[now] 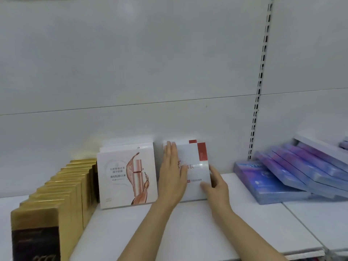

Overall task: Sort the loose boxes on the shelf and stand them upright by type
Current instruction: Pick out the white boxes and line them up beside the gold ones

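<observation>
**Two hands steadying upright white-and-red boxes on a store shelf**

The left hand (174, 173) is lying flat, fingers extended and close together, against the front face of the foremost white box with a red corner block (195, 167). The right hand (214, 187) is gripping that box at its lower right edge, thumb on the front face and fingers curling behind the side. This box is standing upright on the white shelf (188, 228), near the back panel (131, 72), with at least one matching box directly behind it; both are showing a red rectangle at the upper right and red characters, partly hidden by the left hand, across the middle.

Just to the left, a group of white boxes printed with a rose-gold bottle and splash (129, 178) is standing upright, front facing the viewer, several deep. Further left, a row of gold boxes (62, 189) is running from the back panel toward the shelf's front edge, each one upright; the nearest is showing a dark front panel.

To the right, well apart from the hands, blue-purple boxes (293, 176) are leaning over in a slanted, overlapping stack, not upright, beside the slotted upright rail (260, 80).
</observation>
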The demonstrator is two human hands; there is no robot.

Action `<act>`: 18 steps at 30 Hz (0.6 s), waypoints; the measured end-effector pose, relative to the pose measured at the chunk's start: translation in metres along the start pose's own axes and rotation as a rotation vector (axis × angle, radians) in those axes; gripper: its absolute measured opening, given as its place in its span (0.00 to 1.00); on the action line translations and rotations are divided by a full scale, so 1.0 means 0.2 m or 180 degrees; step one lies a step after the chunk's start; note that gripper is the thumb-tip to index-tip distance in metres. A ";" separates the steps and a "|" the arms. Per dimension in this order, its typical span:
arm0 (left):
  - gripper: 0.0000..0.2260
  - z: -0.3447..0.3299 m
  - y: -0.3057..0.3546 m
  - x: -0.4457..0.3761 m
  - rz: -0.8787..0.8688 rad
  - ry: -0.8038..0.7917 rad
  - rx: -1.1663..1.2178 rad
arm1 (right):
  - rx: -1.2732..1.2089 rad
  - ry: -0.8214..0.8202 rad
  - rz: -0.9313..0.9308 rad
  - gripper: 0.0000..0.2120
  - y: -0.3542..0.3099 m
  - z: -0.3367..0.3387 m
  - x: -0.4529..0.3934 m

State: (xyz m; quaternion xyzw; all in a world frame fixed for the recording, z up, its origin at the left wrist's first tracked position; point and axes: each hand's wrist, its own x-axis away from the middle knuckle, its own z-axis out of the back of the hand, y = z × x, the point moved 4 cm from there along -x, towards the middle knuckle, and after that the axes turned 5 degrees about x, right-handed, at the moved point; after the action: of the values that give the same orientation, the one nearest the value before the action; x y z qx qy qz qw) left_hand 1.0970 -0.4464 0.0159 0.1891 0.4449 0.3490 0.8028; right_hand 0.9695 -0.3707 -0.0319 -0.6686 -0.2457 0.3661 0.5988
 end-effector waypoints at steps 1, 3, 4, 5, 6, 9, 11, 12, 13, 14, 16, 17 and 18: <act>0.33 -0.01 -0.03 0.01 -0.0296 -0.0162 -0.0477 | 0.0159 0.0023 0.0085 0.31 -0.01 -0.02 -0.01; 0.35 -0.04 -0.07 0.05 -0.0723 -0.0336 -0.1134 | 0.0333 0.0024 0.0111 0.29 -0.01 -0.06 -0.02; 0.36 -0.05 -0.10 0.07 -0.0843 -0.0378 -0.1360 | 0.0370 -0.0007 0.0095 0.29 -0.01 -0.08 -0.03; 0.37 -0.05 -0.13 0.08 -0.0874 -0.0396 -0.1527 | 0.0410 -0.0031 0.0072 0.28 0.00 -0.10 -0.04; 0.38 -0.04 -0.15 0.08 -0.0872 -0.0393 -0.1659 | 0.0452 -0.0055 0.0045 0.27 0.00 -0.12 -0.04; 0.39 -0.01 -0.16 0.07 -0.0897 -0.0299 -0.1959 | 0.0490 -0.0130 0.0021 0.26 0.01 -0.17 -0.06; 0.41 0.01 -0.16 0.06 -0.0934 -0.0285 -0.2109 | 0.0484 -0.0172 -0.0012 0.26 0.01 -0.19 -0.07; 0.41 0.02 -0.16 0.06 -0.0933 -0.0303 -0.2140 | 0.0487 -0.0190 -0.0016 0.25 0.00 -0.20 -0.07; 0.42 0.03 -0.16 0.06 -0.0942 -0.0299 -0.2151 | 0.0499 -0.0210 -0.0010 0.25 0.00 -0.20 -0.08; 0.42 0.03 -0.16 0.06 -0.0953 -0.0285 -0.2167 | 0.0513 -0.0222 -0.0003 0.25 0.00 -0.20 -0.08; 0.43 0.03 -0.16 0.06 -0.0957 -0.0270 -0.2195 | 0.0520 -0.0246 -0.0004 0.25 0.01 -0.20 -0.08; 0.43 0.03 -0.15 0.07 -0.0949 -0.0272 -0.2204 | 0.0510 -0.0247 -0.0006 0.25 0.01 -0.20 -0.08; 0.43 0.03 -0.15 0.07 -0.0934 -0.0281 -0.2209 | 0.0501 -0.0237 -0.0006 0.25 0.01 -0.20 -0.08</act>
State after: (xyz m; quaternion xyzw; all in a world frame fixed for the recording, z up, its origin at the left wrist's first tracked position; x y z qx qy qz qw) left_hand 1.1190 -0.4576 -0.0069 -0.1449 0.2875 0.3517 0.8790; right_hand 0.9902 -0.4082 -0.0296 -0.6051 -0.2389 0.4084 0.6403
